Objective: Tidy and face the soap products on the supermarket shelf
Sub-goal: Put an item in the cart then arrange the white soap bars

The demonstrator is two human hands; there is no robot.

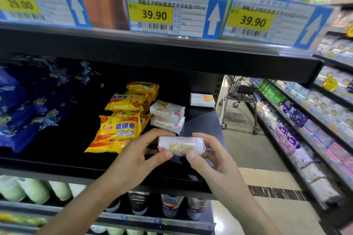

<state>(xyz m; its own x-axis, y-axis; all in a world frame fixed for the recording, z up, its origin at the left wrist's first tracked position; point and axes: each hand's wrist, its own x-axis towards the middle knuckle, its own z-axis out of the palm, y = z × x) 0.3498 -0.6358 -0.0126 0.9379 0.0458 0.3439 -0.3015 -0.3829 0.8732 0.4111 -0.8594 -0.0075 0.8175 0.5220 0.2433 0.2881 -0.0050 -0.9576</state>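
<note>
Soap bar (181, 145) gripped by L hand (137, 155) & R hand (212, 155), over shelf (57, 160) front edge

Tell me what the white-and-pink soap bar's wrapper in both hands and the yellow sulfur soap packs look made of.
White-and-pink soap bar, held by left hand and right hand: glossy wrapper, probably plastic film; highlights along its top. Yellow sulfur soap packs: crinkly shiny plastic film, with crimped ends.
</note>
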